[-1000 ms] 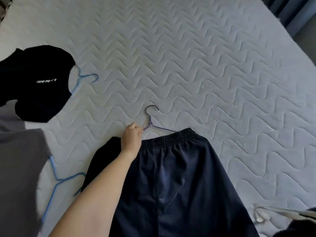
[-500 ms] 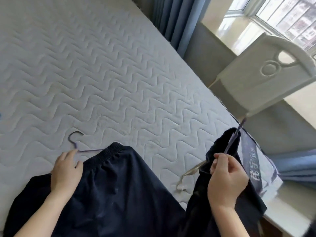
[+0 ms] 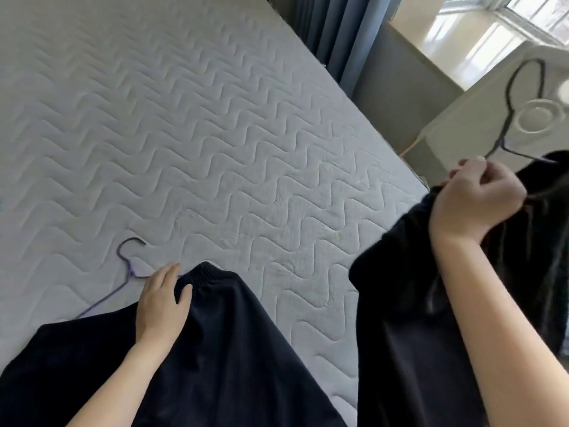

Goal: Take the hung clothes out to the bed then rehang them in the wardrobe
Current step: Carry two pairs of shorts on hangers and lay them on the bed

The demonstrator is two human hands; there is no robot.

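1. While the left hand [image 3: 163, 300] lies flat on the bed [image 3: 184, 134] at about 7 o'clock, its fingers are relaxed and straight on the elastic waistband of the dark shorts [image 3: 221, 349], gripping nothing.
2. The dark shorts are spread on the quilted mattress from 6 to 8 o'clock, waistband toward the middle of the bed.
3. A purple hanger [image 3: 129, 272] lies on the bed at 8 o'clock. Its hook points away from the person, one arm shows beside the left hand, and the rest is under the shorts.
4. The right hand [image 3: 474, 201], at 3 o'clock, has its fingers curled tight round the neck of a dark hanger [image 3: 520, 97], held up off the bed with its hook at 2 o'clock.
5. A black garment [image 3: 400, 303] hangs from that hanger, draping down to 5 o'clock past the bed's edge.
6. A blue curtain [image 3: 332, 35] stands at 12 o'clock, a bright window [image 3: 492, 26] at 1 o'clock, and a white furniture piece [image 3: 455, 131] behind the raised hanger.
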